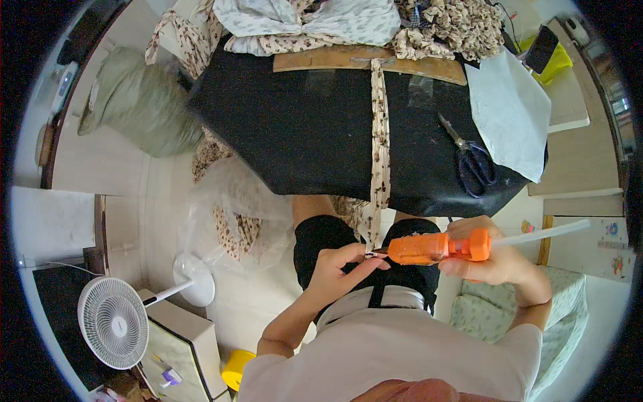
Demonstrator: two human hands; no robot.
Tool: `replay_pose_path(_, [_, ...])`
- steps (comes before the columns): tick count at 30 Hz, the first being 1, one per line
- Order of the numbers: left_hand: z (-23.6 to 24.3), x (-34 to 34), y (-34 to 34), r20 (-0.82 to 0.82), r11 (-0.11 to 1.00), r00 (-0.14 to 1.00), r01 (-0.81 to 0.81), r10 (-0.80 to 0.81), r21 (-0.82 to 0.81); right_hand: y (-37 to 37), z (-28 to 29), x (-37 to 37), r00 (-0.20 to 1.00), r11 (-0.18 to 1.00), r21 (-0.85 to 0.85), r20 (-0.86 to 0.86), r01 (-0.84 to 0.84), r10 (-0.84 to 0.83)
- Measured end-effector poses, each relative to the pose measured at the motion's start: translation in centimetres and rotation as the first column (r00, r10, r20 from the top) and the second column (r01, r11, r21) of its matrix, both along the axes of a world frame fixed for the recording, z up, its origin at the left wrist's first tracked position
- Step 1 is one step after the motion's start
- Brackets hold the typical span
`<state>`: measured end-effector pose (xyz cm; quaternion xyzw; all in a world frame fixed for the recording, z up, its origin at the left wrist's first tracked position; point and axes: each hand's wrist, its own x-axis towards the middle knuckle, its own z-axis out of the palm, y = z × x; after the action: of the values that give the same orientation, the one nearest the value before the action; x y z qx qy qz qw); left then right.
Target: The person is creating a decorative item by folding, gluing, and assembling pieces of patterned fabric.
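Note:
An orange hot glue gun point(420, 248) lies across my lap, with my right hand point(494, 264) closed around it. From its back end a translucent glue stick point(546, 232) sticks out to the right. My left hand point(341, 269) pinches the lower end of a cream fabric strip point(380, 134) with dark brown print. That strip runs down from a wooden board point(321, 59) over the black-covered table. The gun's nozzle meets the strip's end at my left fingertips; any glue there is too small to make out.
Dark-handled scissors point(474, 164) and a pale blue sheet point(512, 110) lie at the black table's point(288, 127) right. Printed cloth point(308, 23) and ruffled fabric point(462, 27) are heaped at the back. A white fan point(114, 323) and a clear plastic bag point(201, 208) stand left.

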<state>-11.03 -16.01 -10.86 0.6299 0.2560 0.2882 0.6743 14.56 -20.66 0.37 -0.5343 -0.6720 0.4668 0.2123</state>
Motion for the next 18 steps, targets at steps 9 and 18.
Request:
replay_pose_path(9, [0.7,-0.8,0.1,0.041,0.988,0.999,0.023,-0.017,-0.155,6.6,-0.6,1.8,0.685,0.796,-0.469,-0.434,0.383,-0.585])
replay_pose_path(18, [1.2,-1.1,0.7,0.052,0.988,0.997,0.058,-0.051,-0.145,16.2,-2.6,5.3,0.611,0.763,-0.307,-0.463,0.570,-0.642])
